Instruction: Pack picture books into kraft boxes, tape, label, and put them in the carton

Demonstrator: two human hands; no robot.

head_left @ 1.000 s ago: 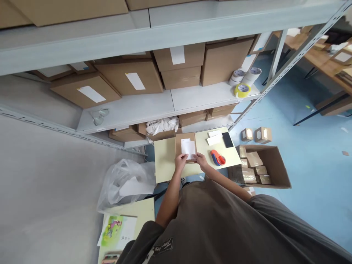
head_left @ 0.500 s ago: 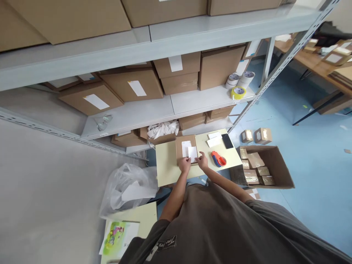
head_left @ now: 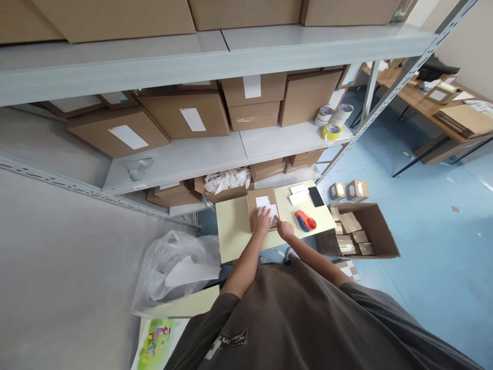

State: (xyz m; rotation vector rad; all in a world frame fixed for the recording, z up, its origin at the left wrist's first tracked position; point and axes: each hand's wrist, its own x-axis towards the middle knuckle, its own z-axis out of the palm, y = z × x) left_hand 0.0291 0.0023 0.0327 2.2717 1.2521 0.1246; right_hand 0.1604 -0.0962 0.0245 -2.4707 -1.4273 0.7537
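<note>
A small brown cardboard box (head_left: pixel 254 198) lies on a pale yellow table (head_left: pixel 231 231). A white label (head_left: pixel 263 201) is stuck on its top, and a second white label (head_left: pixel 273 211) sits just below it. My left hand (head_left: pixel 262 220) lies flat on the box with fingers stretched out, pressing on the second label. My right hand (head_left: pixel 285 228) rests at the box's near right corner, fingers curled with the forefinger out toward the label. An orange and blue tape dispenser (head_left: pixel 305 221) lies right of my right hand.
A black phone (head_left: pixel 317 196) and white label sheets (head_left: pixel 299 195) lie on the table's far right. An open carton (head_left: pixel 379 231) of small taped boxes stands on the blue floor at right. Grey shelving (head_left: pixel 269 141) with cartons and tape rolls (head_left: pixel 333 131) is behind. A plastic bag (head_left: pixel 177 267) sits at left.
Both hands held a white label above the box; it now lies on the box top. My left hand has moved forward and flattened onto it.
</note>
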